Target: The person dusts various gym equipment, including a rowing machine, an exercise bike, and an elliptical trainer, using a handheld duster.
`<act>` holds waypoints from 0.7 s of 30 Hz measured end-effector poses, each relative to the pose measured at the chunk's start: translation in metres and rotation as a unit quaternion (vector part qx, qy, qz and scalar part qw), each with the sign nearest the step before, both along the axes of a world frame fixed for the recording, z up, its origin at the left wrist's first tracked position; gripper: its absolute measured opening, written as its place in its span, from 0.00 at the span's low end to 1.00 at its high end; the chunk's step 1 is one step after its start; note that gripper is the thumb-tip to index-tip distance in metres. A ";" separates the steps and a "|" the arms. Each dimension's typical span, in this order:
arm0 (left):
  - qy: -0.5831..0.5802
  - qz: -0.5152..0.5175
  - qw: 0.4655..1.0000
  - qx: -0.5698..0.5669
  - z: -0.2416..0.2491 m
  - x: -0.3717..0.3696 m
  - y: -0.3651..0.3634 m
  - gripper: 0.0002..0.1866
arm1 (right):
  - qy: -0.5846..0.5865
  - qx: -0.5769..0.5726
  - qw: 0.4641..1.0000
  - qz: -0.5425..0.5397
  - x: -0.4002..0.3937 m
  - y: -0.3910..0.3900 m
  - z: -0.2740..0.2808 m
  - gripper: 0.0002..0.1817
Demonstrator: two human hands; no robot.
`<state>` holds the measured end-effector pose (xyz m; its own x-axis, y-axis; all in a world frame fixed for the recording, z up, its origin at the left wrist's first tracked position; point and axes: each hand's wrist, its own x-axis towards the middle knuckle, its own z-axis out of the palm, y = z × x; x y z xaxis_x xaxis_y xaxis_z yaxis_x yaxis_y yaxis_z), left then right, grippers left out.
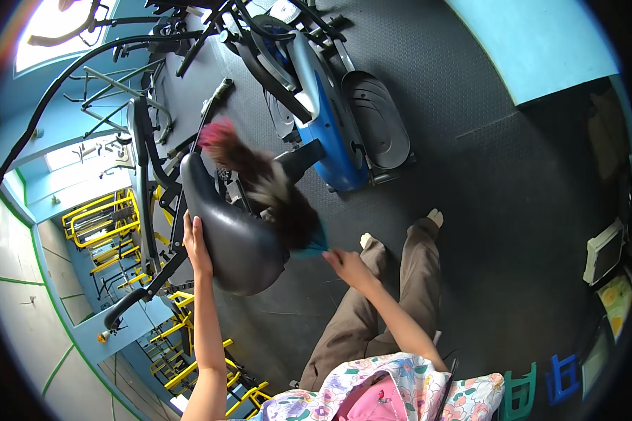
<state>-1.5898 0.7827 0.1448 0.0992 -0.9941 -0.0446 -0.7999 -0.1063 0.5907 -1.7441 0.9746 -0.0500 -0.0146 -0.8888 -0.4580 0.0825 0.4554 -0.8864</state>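
My right hand (349,269) has its fingers closed at the near end of a feather duster (270,186); the handle itself is mostly hidden. The duster's feathers run from teal by the hand through dark brown and white to a pink tip, slightly blurred. They lie over or just beside the black saddle (239,235) of an exercise bike; contact cannot be made out. Against the saddle's left side rests my left hand (196,245), its fingers stretched out along the surface. Part of the bike's frame is hidden behind the saddle and feathers.
A blue and grey elliptical machine (333,137) stands beyond the bike. Yellow racks (105,231) line the left. At the upper right is a light blue surface (541,42). Green (519,393) and blue (563,379) plastic stools sit at the lower right on black flooring.
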 end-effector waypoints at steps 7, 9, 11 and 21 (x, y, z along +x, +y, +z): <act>0.038 -0.010 0.999 0.030 0.000 0.006 -0.003 0.25 | 0.042 0.048 0.997 -0.040 -0.006 -0.013 -0.040 0.29; 0.046 -0.018 0.998 0.026 0.000 0.006 -0.003 0.25 | -0.017 0.038 0.999 -0.004 -0.001 -0.008 -0.013 0.29; 0.038 -0.028 0.999 0.016 -0.002 0.006 -0.003 0.25 | -0.052 0.036 0.998 0.019 0.014 0.018 -0.012 0.29; 0.018 -0.037 0.999 0.026 0.002 0.008 -0.002 0.25 | -0.044 0.032 0.998 0.005 0.029 0.079 -0.042 0.25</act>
